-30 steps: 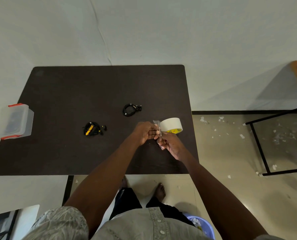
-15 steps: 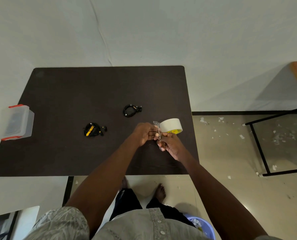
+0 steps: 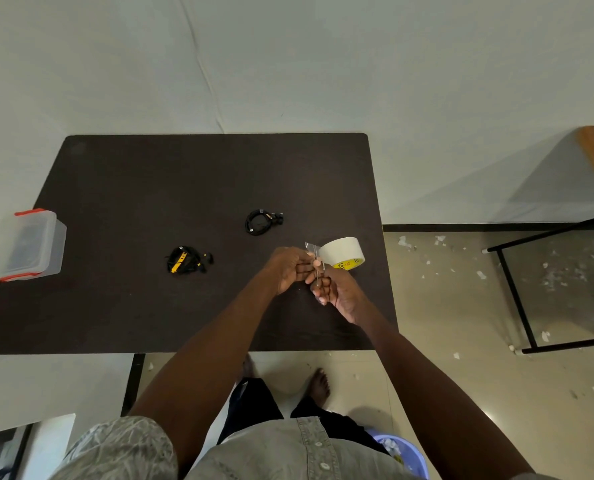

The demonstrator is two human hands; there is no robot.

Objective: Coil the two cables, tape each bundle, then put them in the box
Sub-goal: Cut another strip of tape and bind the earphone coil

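Both hands over the table [image 3: 122, 188] near its right edge, twd the front; fingertips meeting over a thin metal tool, prob small scissors [image 3: 318, 271], too small to be sure.

Left hand [image 3: 290, 270]: fingers curled inward, tips pinching a short clear strip of tape [image 3: 310, 246] that sticks up just left of the roll; strip end free in the air.

Right hand [image 3: 335, 289]: fingers curled round the tool's lower part, blade end pointing up twd the strip; can't tell whether blades touch the tape.

Tape roll [image 3: 343, 252]: cream, yellow printed core, lying tilted on the table just behind the right hand, close to the right edge; touching or nearly touching the hands, can't tell which.

Cable 1 [image 3: 261, 221]: black coil w/ plug ends at its right, flat on the table behind the hands, right of centre; apart from both hands.

Cable 2 [image 3: 186, 259]: black bundle w/ a yellow part, mid-table, left of the hands, well apart from cable 1; tape on either bundle not discernible.

Box [image 3: 32, 244]: clear plastic, red clips, lid on, at the left edge of the table, partly overhanging it; well apart from both cables.

Off the table: paper scraps on the floor at right; black metal frame [image 3: 517, 292] further right; lilac bin [image 3: 404, 455] by the feet.
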